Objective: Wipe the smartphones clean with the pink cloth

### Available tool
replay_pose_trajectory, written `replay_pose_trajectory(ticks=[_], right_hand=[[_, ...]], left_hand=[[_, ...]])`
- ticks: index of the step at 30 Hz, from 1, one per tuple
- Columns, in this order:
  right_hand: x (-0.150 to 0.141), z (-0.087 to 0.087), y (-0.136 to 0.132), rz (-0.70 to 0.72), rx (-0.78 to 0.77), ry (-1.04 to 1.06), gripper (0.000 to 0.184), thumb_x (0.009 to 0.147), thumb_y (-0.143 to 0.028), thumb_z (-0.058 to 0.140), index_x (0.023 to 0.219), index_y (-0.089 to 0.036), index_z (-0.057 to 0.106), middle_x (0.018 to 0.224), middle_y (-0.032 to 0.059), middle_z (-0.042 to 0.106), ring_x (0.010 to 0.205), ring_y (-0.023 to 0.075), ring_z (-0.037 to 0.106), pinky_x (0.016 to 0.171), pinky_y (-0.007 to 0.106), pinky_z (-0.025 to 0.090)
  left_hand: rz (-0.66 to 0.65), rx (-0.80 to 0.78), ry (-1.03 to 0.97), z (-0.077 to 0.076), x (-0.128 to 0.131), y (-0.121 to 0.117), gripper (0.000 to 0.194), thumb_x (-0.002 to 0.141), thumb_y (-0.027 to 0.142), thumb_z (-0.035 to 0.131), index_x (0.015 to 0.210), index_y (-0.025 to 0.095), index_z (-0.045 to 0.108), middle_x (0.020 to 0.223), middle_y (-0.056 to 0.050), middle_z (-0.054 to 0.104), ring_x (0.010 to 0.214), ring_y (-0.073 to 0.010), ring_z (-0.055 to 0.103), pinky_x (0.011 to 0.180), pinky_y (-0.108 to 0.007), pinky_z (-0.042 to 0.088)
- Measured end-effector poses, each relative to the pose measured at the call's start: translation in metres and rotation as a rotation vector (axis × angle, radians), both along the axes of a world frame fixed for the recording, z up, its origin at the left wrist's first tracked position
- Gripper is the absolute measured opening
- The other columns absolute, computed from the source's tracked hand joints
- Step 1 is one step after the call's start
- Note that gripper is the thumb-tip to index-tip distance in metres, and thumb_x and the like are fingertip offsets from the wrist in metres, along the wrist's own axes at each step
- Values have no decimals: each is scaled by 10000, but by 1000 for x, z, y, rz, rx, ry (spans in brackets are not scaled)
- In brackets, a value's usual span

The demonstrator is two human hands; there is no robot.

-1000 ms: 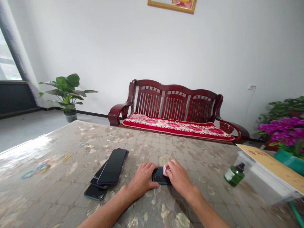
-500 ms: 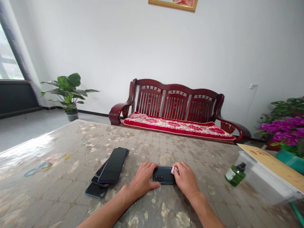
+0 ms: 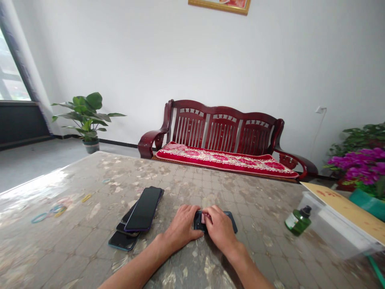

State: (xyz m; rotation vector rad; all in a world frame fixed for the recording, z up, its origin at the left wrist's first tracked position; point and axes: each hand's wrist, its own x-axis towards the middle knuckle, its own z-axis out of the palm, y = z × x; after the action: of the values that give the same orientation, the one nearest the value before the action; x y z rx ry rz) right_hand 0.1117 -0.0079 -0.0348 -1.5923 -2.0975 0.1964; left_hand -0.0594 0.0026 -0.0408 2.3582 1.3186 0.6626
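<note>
Dark phone (image 3: 230, 220) lies flat on the table (image 3: 210, 184), near my edge, camera end toward my left. My left hand (image 3: 182, 225) presses that end down, fingers spread and flat. My right hand (image 3: 219, 228) pinches a small pink cloth (image 3: 205, 218) against the phone's back. Pile of phones (image 3: 136, 216) sits just to the left; green bottle (image 3: 297, 220) well apart on the right. Risk: glossy tabletop, so a hard rub could skid the phone sideways into the pile if my left hand's pressure eases.
</note>
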Motion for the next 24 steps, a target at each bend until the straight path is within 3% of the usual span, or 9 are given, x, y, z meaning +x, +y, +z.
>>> replay_pose_trajectory(ticks=[6,9,13,18,21,24], right_hand=[[48,4,14,-270,8,-130,197,911,-183,504,859,-239,686,897,25,669,878,177,615,703,252,370],[57,4,18,-362,-28,-88,201,912,-197,505,882,-240,700,917,28,682,876,188,624,690,261,369],[32,0,15,-249,-39,32,221,920,-190,505,919,-259,715,951,7,694,905,171,640,745,251,402],[-5,0,5,-36,-15,39,240,939,-189,506,1000,-291,715,982,-6,696,934,139,649,777,224,419],[2,3,5,-53,-28,-16,235,929,-183,521,985,-296,719,967,-6,696,932,144,650,758,228,415],[31,5,11,-176,-46,-70,232,919,-175,522,935,-286,726,953,3,697,923,165,648,724,245,398]], left_hand=[[11,-25,-11,1,-1,1,516,665,265,726,1145,203,547,1107,-63,641,1071,-267,546,949,-359,420],[10,-31,-18,0,0,1,537,658,274,734,1155,204,541,1129,-65,638,1083,-270,540,956,-364,418],[5,-15,-21,-1,1,1,518,668,277,722,1147,208,536,1126,-61,637,1083,-269,536,944,-359,419],[-12,9,-13,1,3,-1,404,677,260,695,1050,219,545,1053,-41,644,1021,-254,553,913,-346,419],[-9,4,2,3,3,-2,431,683,274,696,1081,221,537,1071,-48,643,1043,-262,550,925,-351,419],[2,-14,24,5,3,-3,510,680,281,706,1151,211,523,1115,-65,636,1085,-273,540,942,-360,424]])
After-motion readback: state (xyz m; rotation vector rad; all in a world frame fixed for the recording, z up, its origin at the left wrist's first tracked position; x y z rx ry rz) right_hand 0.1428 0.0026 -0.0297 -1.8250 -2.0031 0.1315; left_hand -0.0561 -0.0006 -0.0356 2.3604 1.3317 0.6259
